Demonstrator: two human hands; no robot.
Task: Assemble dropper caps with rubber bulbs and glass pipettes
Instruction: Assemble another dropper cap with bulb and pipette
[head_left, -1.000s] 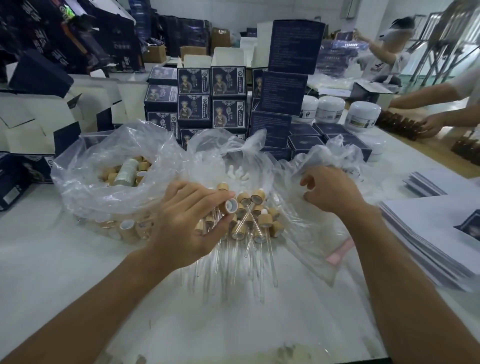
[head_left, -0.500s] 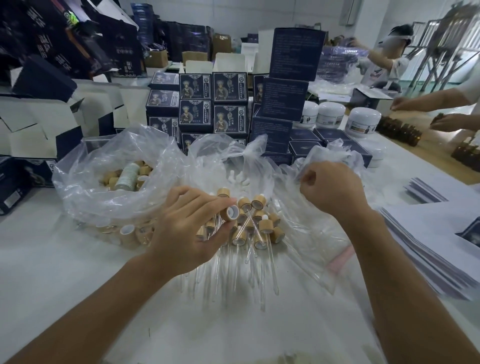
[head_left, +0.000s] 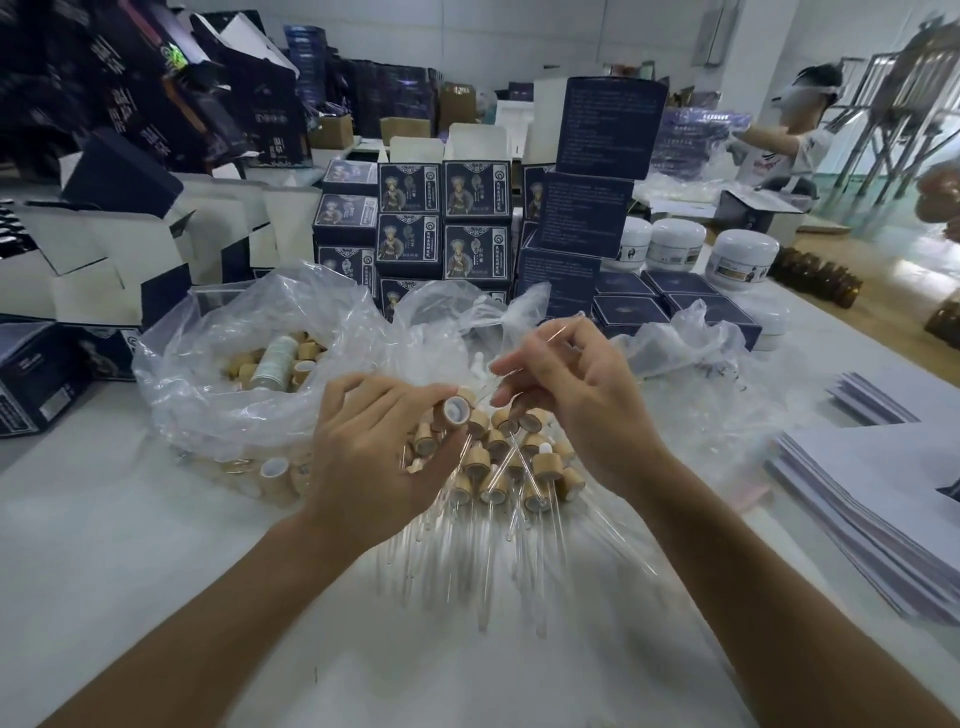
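My left hand (head_left: 374, 452) pinches a bamboo dropper cap (head_left: 453, 410) with its white-lined opening turned toward me. My right hand (head_left: 576, 400) holds a thin clear glass pipette (head_left: 563, 327) between curled fingers, close to the right of the cap. Beneath both hands lies a pile of assembled droppers (head_left: 514, 467), bamboo caps with glass tubes pointing toward me. A clear plastic bag of loose bamboo caps (head_left: 270, 364) sits to the left. White rubber bulbs (head_left: 480, 364) show in the middle bag behind the hands.
Stacked dark blue product boxes (head_left: 457, 223) stand behind the bags. White jars (head_left: 743, 260) and brown bottles (head_left: 821, 275) are at the back right. A stack of printed sheets (head_left: 883, 499) lies on the right. Another person (head_left: 795, 140) works at the far right.
My right hand came out of the right bag holding a glass pipette and moved left toward the cap. My left hand stayed over the pile with the cap.
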